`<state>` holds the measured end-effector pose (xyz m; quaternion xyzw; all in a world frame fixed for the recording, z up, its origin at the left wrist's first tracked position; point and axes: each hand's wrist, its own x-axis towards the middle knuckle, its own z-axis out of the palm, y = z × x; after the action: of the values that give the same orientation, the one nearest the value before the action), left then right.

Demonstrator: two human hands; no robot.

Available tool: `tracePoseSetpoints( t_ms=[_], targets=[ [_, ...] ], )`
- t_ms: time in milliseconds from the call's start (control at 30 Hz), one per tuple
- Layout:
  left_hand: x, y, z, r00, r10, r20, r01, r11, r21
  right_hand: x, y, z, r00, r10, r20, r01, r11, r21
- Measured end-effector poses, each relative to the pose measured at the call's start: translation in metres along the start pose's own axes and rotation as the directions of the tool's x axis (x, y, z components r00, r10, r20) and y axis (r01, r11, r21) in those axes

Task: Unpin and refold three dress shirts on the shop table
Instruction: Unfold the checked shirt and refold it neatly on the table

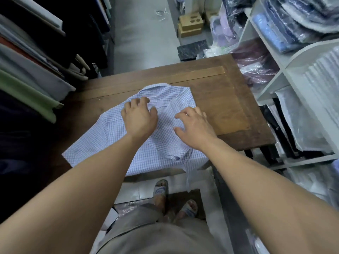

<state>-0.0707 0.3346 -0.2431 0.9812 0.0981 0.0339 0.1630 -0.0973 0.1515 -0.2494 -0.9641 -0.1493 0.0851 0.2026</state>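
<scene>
The dress shirt (110,138) is white with a fine blue check. The table (220,99) is brown wood. A fabric bolt (27,94) is pale green; the shelving (269,87) light grey.

A dark brown wooden desk (225,99) fills the middle of the frame, with a paler inset panel toward the right. One blue-and-white checked shirt (102,142) lies spread on its left half, collar toward the top, reaching the desk's lower edge.

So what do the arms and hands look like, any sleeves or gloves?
Left hand and right hand are ungloved, with no watch, and no sleeves show in frame; a pale glint on one right finger may be a ring.
</scene>
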Motion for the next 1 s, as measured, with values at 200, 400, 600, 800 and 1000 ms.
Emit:
tracePoseSetpoints(
  t_ms=[200,400,600,800,1000],
  targets=[
    [-0.034,-0.118,-0.043,0.875,-0.482,-0.053,0.482,0.855,0.190,0.022,-0.085,0.019,0.968,-0.238,0.081,0.233,0.970,0.069],
    [-0.072,-0.183,-0.049,0.639,-0.725,0.259,0.709,0.685,0.167,0.027,-0.139,0.049,0.903,-0.232,0.363,0.257,0.966,-0.022],
    [-0.071,-0.187,-0.053,0.650,-0.720,0.245,0.757,0.640,-0.130,0.028,-0.152,0.073,0.840,-0.155,0.519,0.233,0.969,-0.088],
    [-0.071,-0.190,-0.062,0.809,-0.546,0.220,0.573,0.646,-0.504,0.025,-0.162,0.080,0.840,-0.091,0.535,0.223,0.957,-0.188],
    [-0.088,-0.173,-0.071,0.931,-0.250,0.265,0.320,0.910,-0.265,0.036,-0.169,0.077,0.856,-0.050,0.515,0.147,0.978,-0.148]
  ],
)
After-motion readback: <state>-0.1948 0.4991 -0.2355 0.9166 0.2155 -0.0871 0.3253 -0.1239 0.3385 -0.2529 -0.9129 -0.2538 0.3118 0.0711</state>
